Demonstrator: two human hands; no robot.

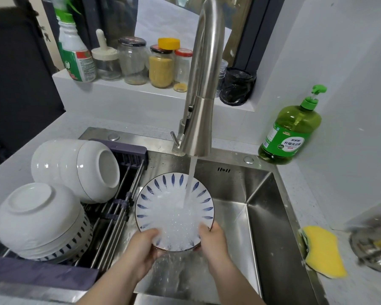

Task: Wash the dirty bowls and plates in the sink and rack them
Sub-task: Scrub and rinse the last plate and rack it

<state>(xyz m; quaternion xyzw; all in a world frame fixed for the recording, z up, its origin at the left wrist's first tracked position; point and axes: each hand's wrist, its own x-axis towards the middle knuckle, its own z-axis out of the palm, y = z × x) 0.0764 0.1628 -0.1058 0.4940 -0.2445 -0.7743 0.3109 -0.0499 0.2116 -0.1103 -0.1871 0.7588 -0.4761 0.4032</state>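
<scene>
Clasping the near rim of a blue-leaf plate [174, 208], the left hand [141, 245] and the right hand [213, 241] are seen apart, one at each side, with thumbs curled over the edge. The plate is held tilted above the steel sink [262, 216], its face turned up to a stream of water [190, 179] that lands just beyond its centre. To the left, a rack [119, 216] is laid across the sink; a stack of upturned bowls [37, 219] is set at its near end, and a second row of white bowls [75, 168] is laid on its side farther back. On the tabletop [306, 194] to the right, a yellow sponge [323, 252] is placed beside the sink's edge, near a blurred metal object [374, 245]. Behind, the brushed-steel tap [204, 95] is mounted at the sink's back rim, a green pump bottle [290, 133] is stood in the corner, and jars [161, 67] are lined along the window ledge [119, 89].
</scene>
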